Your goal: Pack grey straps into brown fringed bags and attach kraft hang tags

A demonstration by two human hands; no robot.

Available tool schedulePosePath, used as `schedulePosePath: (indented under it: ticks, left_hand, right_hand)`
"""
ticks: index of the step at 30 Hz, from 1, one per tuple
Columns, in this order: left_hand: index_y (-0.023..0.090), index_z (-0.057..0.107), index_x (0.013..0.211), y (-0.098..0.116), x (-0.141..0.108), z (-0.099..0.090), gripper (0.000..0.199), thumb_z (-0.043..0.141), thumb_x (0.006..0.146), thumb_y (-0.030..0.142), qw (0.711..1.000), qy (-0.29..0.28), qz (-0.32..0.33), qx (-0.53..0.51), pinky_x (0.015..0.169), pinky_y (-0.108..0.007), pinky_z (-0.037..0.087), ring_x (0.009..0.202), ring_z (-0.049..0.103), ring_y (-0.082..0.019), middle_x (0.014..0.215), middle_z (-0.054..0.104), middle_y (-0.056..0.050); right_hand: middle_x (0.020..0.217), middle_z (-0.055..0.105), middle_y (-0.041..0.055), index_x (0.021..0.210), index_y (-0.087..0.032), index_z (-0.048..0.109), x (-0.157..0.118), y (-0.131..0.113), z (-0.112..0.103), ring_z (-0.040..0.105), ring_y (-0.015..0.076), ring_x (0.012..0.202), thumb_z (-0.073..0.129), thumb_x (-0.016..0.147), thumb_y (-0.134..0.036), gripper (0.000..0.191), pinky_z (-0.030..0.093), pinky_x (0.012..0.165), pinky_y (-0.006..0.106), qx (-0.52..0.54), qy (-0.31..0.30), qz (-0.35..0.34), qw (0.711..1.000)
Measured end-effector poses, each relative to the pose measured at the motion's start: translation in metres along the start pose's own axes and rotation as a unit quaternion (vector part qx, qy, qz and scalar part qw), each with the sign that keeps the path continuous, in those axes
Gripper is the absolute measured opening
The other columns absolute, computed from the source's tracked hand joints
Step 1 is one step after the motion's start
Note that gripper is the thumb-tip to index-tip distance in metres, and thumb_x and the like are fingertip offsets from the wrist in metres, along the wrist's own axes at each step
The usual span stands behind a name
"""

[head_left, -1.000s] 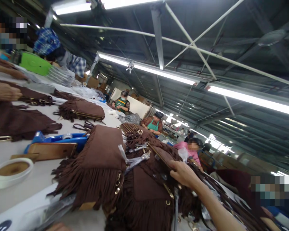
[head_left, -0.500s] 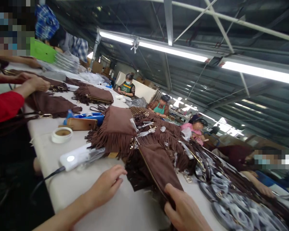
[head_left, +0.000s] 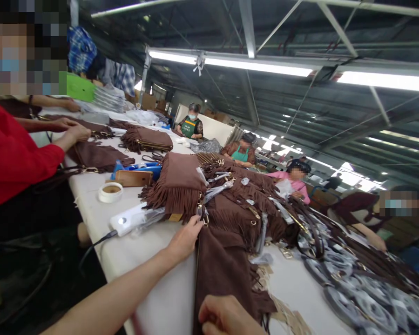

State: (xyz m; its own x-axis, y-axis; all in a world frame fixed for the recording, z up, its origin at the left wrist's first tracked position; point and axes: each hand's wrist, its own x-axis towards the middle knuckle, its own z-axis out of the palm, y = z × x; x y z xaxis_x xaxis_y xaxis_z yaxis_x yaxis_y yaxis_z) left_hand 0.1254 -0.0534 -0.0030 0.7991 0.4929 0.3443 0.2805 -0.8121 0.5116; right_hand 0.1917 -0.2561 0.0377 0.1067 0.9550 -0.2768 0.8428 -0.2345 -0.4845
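Note:
A brown fringed bag (head_left: 223,267) lies lengthwise in front of me, its zipper edge along the left side. My left hand (head_left: 186,237) is closed at the bag's far end, its fingertips pinching near a gold ring and clasp (head_left: 205,219). Over the near end of the bag is my right hand (head_left: 226,314), fingers curled; whether they grip the bag is hidden. Just beyond my left hand sits a stacked brown bag with fringe (head_left: 183,179).
A white corded device (head_left: 129,221), a tape roll (head_left: 111,192) and a phone (head_left: 134,178) lie on the white table (head_left: 160,298) at left. Wrapped straps (head_left: 356,279) pile up at right. A person in red (head_left: 17,144) works at left; others sit further back.
My left hand has moved forward to the bag's far end and closed there. The bag has been pulled nearer and turned straighter, and my right hand is lower in view.

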Motion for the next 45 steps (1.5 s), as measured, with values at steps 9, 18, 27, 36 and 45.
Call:
schedulePosePath:
  ticks: [9, 18, 27, 36, 45]
  left_hand:
    - [0.012, 0.067, 0.09, -0.007, 0.015, 0.008, 0.023, 0.044, 0.093, 0.009, 0.986, -0.01, 0.036, 0.162, 0.087, -0.045, 0.049, 0.108, 0.054, -0.03, 0.111, 0.059, -0.016]
    - [0.014, 0.058, 0.106, 0.004, 0.006, -0.016, 0.019, 0.043, 0.095, 0.016, 0.967, 0.021, 0.089, 0.236, 0.087, -0.043, 0.045, 0.096, 0.057, -0.025, 0.104, 0.063, -0.01]
    - [0.018, 0.055, 0.093, 0.041, -0.006, -0.05, 0.012, 0.043, 0.096, 0.018, 0.961, -0.025, 0.137, 0.24, 0.069, -0.034, 0.049, 0.083, 0.063, -0.022, 0.091, 0.066, -0.005]
    - [0.016, 0.058, 0.091, 0.061, -0.104, -0.032, 0.01, 0.061, 0.085, 0.023, 0.933, -0.209, 0.197, 0.219, 0.066, -0.037, 0.053, 0.078, 0.066, -0.027, 0.087, 0.068, -0.008]
    - [0.018, 0.064, 0.083, 0.091, -0.123, 0.007, 0.02, 0.064, 0.087, 0.038, 0.937, -0.228, 0.228, 0.132, 0.055, -0.028, 0.051, 0.067, 0.069, -0.02, 0.08, 0.073, -0.002]
  right_hand:
    - [0.11, 0.067, 0.0106, 0.107, -0.016, 0.063, 0.094, 0.018, -0.062, 0.061, 0.0211, 0.103, 0.043, 0.079, -0.003, 0.036, 0.044, 0.091, 0.029, -0.179, 0.172, -0.067, 0.966]
    - [0.126, 0.063, 0.0089, 0.125, -0.016, 0.055, 0.111, 0.021, -0.089, 0.057, 0.0198, 0.114, 0.044, 0.065, -0.001, 0.063, 0.042, 0.1, 0.029, -0.215, 0.113, -0.17, 0.955]
    - [0.094, 0.065, 0.0046, 0.089, -0.019, 0.065, 0.09, -0.002, -0.14, 0.063, 0.0199, 0.091, 0.057, 0.074, -0.004, 0.022, 0.045, 0.079, 0.027, -0.306, 0.045, -0.19, 0.932]
    - [0.094, 0.059, 0.0051, 0.091, -0.017, 0.064, 0.073, 0.019, -0.199, 0.057, 0.0205, 0.094, 0.053, 0.077, 0.002, 0.026, 0.041, 0.088, 0.031, -0.276, 0.132, -0.151, 0.94]
    - [0.093, 0.065, 0.0092, 0.099, -0.016, 0.059, 0.044, 0.005, -0.113, 0.062, 0.023, 0.091, 0.045, 0.096, -0.031, 0.021, 0.044, 0.079, 0.033, -0.211, 0.285, -0.039, 0.934]
